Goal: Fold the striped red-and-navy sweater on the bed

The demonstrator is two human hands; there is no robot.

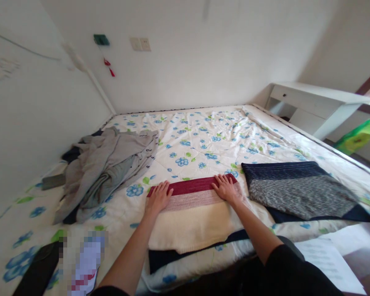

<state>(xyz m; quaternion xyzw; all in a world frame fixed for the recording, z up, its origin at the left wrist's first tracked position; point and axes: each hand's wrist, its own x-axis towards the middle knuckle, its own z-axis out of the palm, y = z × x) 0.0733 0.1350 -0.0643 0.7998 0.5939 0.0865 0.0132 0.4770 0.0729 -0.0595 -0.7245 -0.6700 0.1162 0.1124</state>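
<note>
A folded knit garment (194,218) with dark red, pink, cream and navy bands lies on the flowered white quilt (185,144). My left hand (158,197) rests flat on its red band near the left end, holding nothing. My right hand (226,189) presses flat on the same band at the right end, fingers slightly apart. Just right of that hand lies a navy and grey knit garment (299,191), spread flat. A crumpled grey garment (106,172) sits further left, with dark cloth under it.
A wall runs along the bed's left side. A black item (40,267) and a pixelated patch (83,263) lie at the near left. White papers (327,263) sit beyond the near right corner. A white desk (314,102) stands past the far right corner.
</note>
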